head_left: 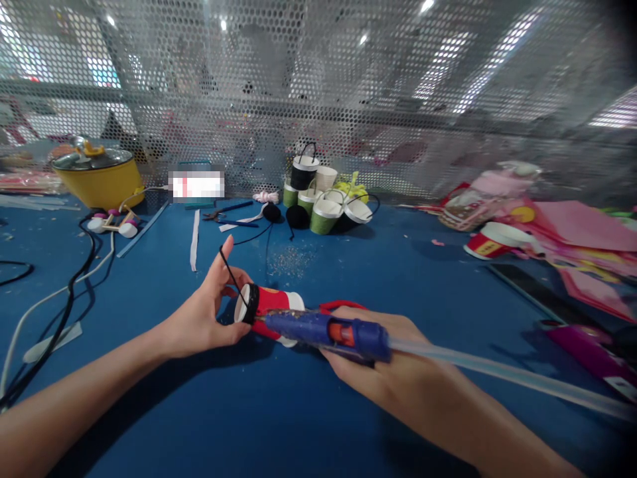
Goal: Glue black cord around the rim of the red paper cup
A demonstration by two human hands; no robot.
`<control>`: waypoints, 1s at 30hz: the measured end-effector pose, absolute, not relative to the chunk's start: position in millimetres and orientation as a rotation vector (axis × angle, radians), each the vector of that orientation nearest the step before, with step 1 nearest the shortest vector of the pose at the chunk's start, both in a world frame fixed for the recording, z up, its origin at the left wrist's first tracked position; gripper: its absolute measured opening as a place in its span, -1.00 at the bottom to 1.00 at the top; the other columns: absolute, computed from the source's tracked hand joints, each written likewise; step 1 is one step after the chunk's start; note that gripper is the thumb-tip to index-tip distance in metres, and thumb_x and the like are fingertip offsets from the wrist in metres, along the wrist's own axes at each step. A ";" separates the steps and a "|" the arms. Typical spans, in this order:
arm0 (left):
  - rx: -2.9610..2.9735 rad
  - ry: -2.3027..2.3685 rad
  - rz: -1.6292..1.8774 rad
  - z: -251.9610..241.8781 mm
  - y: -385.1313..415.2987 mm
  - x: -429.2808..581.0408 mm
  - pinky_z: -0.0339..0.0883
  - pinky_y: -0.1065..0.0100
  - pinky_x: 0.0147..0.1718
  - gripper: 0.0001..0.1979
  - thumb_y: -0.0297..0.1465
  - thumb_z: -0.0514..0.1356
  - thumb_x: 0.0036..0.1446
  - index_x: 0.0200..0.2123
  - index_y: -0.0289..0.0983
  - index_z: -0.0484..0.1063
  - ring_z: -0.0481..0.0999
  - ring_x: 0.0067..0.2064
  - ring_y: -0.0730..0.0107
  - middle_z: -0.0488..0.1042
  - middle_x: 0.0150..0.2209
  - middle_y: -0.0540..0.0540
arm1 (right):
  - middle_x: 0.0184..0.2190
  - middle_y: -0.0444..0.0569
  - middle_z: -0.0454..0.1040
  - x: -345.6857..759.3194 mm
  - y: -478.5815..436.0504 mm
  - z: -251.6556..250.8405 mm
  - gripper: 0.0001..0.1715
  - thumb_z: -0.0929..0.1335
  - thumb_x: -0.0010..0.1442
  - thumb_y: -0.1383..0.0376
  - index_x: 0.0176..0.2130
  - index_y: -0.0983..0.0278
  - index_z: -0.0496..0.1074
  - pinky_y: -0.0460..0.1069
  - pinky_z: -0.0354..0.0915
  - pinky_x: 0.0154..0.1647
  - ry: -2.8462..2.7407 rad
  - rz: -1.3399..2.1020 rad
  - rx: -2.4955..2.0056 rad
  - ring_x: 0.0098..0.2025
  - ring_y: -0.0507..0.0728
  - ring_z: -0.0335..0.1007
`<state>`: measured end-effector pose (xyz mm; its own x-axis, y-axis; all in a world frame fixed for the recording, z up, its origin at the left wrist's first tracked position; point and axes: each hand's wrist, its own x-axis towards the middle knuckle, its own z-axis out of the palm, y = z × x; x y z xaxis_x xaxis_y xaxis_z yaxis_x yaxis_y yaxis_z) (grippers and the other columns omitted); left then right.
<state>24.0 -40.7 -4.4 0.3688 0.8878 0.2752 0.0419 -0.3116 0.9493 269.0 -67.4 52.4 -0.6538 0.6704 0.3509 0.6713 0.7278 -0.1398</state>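
My left hand [206, 312] pinches a red paper cup [271, 307] lying on its side, at the rim that carries a black band. A thin black cord [229, 267] loops up from that rim past my index finger. My right hand [378, 362] grips a blue hot-glue gun [328, 330], its nozzle resting against the cup's side near the rim. A clear glue stick [497, 375] trails back from the gun over my right forearm. Red-handled scissors [343, 307] lie partly hidden behind the gun.
A cluster of green, white and black cups with cord handles [323, 196] stands at the back centre. A yellow pot [99, 174] sits far left with cables [74, 279] running forward. Pink paper sheets [587, 239] and another red cup [492, 240] lie on the right. A perforated metal screen [348, 79] closes off the blue table [279, 411].
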 end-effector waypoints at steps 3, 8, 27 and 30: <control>1.692 0.812 1.077 -3.6 -41.1 22.7 0.07 0.07 0.04 0.09 -0.57 0.22 -0.08 0.26 0.03 -0.51 0.30 -0.05 0.27 0.23 -0.09 -0.08 | -0.58 -0.10 0.45 270.2 -64.3 49.5 -0.72 0.22 0.11 0.41 -0.47 0.16 0.44 -0.05 0.28 -0.49 -2.468 0.002 -1.153 -0.52 0.08 0.34; 1.761 0.776 1.050 -1.9 -42.5 21.8 0.07 0.05 0.07 0.06 -0.58 0.21 -0.05 0.26 0.02 -0.51 0.32 -0.04 0.26 0.23 -0.06 -0.10 | -0.56 -0.02 0.49 276.9 -51.3 34.5 -0.68 0.18 0.13 0.33 -0.45 0.16 0.47 0.03 0.30 -0.45 -2.372 -0.118 -1.136 -0.48 0.16 0.38; 1.728 0.784 1.110 -2.5 -40.6 21.8 0.06 0.07 0.05 0.08 -0.58 0.22 -0.09 0.27 -0.01 -0.50 0.29 -0.05 0.26 0.24 -0.09 -0.09 | -0.50 -0.06 0.50 270.9 -10.9 70.0 -0.70 0.33 0.09 0.11 -0.44 0.31 0.40 -0.05 0.29 -0.45 -2.064 0.785 -1.595 -0.47 0.08 0.40; 1.727 0.788 1.104 0.1 -41.2 22.0 0.04 0.06 0.03 0.08 -0.57 0.22 -0.09 0.27 -0.03 -0.52 0.29 -0.07 0.26 0.24 -0.11 -0.09 | -0.47 -0.01 0.52 271.1 14.9 52.2 -0.64 0.26 0.18 0.12 -0.48 0.31 0.39 -0.06 0.29 -0.40 -2.076 0.724 -1.664 -0.42 0.08 0.43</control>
